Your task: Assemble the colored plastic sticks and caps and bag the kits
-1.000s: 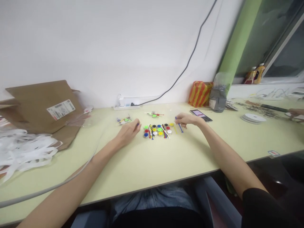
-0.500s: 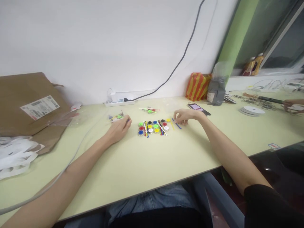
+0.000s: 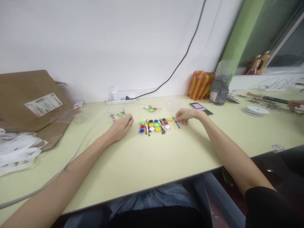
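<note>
Small round pieces (image 3: pixel 156 124) with coloured tops in red, blue, green, yellow, black and white lie in rows on the table. Thin coloured plastic sticks (image 3: pixel 147 127) lie between some rows. At the right end, a yellow stick (image 3: pixel 174 123) rests beside a blue stick (image 3: pixel 177 123). My right hand (image 3: pixel 186 116) has its fingertips pinched at the blue stick's upper part. My left hand (image 3: pixel 122 126) rests left of the rows with curled fingers; a small dark thing shows at the fingertips, too unclear to name. Behind it lies a pile of coloured pieces (image 3: pixel 118 114).
More coloured pieces (image 3: pixel 151 109) lie farther back. A power strip (image 3: pixel 121 100) stands by the wall. To the right are a phone (image 3: pixel 201 108), a striped bag (image 3: pixel 199 85) and white reels (image 3: pixel 256 110). A cardboard package (image 3: pixel 30 104) sits left. Another person's hand (image 3: pixel 295 105) shows far right.
The blue stick's lower end has shifted left, closer to the yellow stick, with my right hand at it. My left hand stays in about the same place. The view has turned slightly.
</note>
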`<state>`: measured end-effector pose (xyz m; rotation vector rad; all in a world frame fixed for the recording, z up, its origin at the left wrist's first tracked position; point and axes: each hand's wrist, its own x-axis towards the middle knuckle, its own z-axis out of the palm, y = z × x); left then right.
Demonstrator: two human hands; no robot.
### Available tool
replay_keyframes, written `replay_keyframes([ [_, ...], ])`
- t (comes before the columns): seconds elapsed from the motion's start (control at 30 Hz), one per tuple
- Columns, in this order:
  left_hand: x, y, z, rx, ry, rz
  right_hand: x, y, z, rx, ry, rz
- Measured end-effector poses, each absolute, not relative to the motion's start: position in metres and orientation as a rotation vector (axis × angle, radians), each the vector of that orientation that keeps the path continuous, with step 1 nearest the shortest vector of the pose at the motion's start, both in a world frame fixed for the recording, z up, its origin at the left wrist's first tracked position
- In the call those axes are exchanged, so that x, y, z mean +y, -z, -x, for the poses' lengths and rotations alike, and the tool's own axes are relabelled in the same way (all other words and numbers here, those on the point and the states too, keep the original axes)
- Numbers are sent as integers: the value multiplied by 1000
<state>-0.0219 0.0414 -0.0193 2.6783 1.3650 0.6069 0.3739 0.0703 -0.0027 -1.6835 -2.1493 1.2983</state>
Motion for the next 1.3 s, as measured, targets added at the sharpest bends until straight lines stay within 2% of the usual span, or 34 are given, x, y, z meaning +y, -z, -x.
replay_keyframes([
  [0.67, 40, 27, 17, 1341, -608, -2697, 67, 3, -367, -2228, -1141, 1729],
  [0.83, 32, 29, 4, 1213, -885, -2851, 59, -6, -342, -2242, -658, 1536],
  [0.9, 25, 29, -6, 1206, -1042, -2861, 50, -10, -319, -2234, -579, 1339],
  [1.03, 9, 29, -24, 1145, -1253, -2712, 25, -12, -264, -2133, -654, 1084],
  [1.17, -3, 30, -32, 1109, -1293, -2627, 11, -3, -230, -2029, -853, 912],
  [1.3, -7, 31, -30, 1094, -1315, -2598, 8, 5, -226, -1904, -885, 888],
])
